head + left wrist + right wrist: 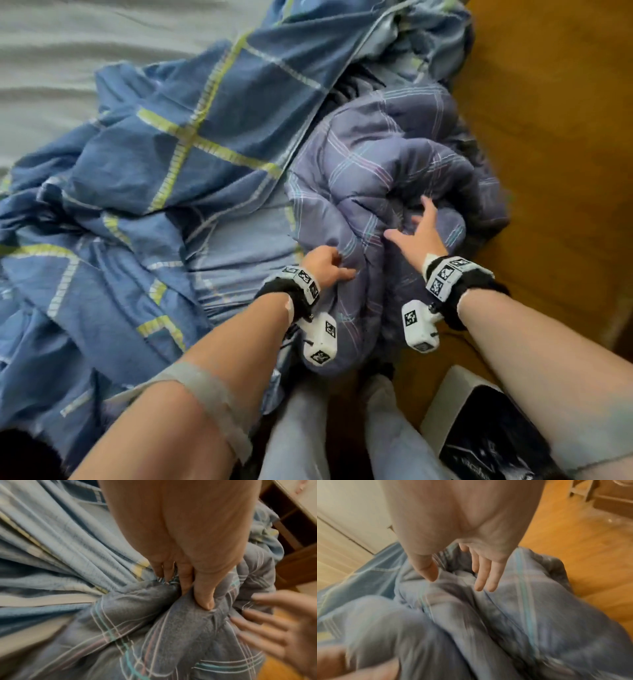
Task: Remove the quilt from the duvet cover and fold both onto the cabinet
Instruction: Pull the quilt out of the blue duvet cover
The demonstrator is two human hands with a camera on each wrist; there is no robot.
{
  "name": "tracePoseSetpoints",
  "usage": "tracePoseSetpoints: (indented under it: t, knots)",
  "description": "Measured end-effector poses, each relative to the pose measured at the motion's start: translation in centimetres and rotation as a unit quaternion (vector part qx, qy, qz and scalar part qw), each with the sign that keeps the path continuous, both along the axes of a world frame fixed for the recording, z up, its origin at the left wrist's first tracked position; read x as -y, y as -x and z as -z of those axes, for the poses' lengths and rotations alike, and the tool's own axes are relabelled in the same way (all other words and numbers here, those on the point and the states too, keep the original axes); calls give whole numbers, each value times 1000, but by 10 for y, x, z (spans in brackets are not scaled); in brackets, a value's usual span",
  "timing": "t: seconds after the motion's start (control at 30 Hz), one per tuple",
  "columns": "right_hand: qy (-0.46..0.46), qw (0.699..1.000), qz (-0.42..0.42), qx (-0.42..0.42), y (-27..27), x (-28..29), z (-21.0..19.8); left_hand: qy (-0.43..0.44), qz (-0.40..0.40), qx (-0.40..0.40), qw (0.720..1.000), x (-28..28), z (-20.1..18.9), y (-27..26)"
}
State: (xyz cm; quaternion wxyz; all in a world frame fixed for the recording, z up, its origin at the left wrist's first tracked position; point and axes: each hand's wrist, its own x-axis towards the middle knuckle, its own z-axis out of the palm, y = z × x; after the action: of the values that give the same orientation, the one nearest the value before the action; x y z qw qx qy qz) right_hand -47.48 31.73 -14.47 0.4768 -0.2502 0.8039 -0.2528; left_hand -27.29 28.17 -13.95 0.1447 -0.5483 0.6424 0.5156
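The grey-purple plaid quilt (383,178) lies bunched at the bed's right edge, partly out of the blue duvet cover (178,144) with yellow-green stripes that spreads crumpled over the bed. My left hand (325,263) pinches a fold of the quilt (154,622) between thumb and curled fingers, right where the cover (51,563) meets it. My right hand (416,229) hovers with fingers spread just above the quilt (505,615), holding nothing. In the right wrist view the right hand (462,574) is open over the folds. The quilt's lower end hangs toward the floor.
A grey bedsheet (68,58) shows at the upper left. Wooden floor (555,137) runs along the right. A white box with a dark lining (479,438) stands by my right leg. Wooden furniture (295,536) is beyond the bed.
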Motion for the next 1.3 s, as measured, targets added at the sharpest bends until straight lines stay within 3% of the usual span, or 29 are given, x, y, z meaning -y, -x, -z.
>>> tracePoseSetpoints:
  t: [0.07,0.17,0.3,0.4,0.53,0.7,0.83,0.97,1.03,1.13,1.2,1.3]
  knots:
    - [30,999,-24,-7,15,11,-11,17,41,29,999,-11,-1,4]
    - [20,987,-145,-70,17,29,-15,39,0,22,999,-20,2,11]
    - [-80,932,-294,-197,13,46,-7,71,-75,-12,995,-5,9,20]
    - [-129,898,-346,-238,15,53,4,68,-84,-23,994,13,18,30]
    - [-189,922,-285,-181,31,56,24,31,-66,-49,996,36,30,61]
    - [-218,936,-230,-155,73,34,35,-105,-75,-122,984,34,52,113]
    - [-237,939,-208,-137,118,20,43,-116,-51,-104,986,26,64,157]
    - [-262,939,-200,-99,168,17,55,-100,-78,-90,988,21,77,193]
    - [-260,942,-193,-89,192,22,64,-80,-109,-80,988,19,87,210]
    - [-254,946,-184,-79,230,30,83,-85,-229,-41,969,5,114,232]
    - [-246,948,-187,-78,250,38,99,-81,-299,-1,951,-9,142,239]
    - [-247,950,-165,-100,275,38,133,-120,-327,105,932,-31,179,245]
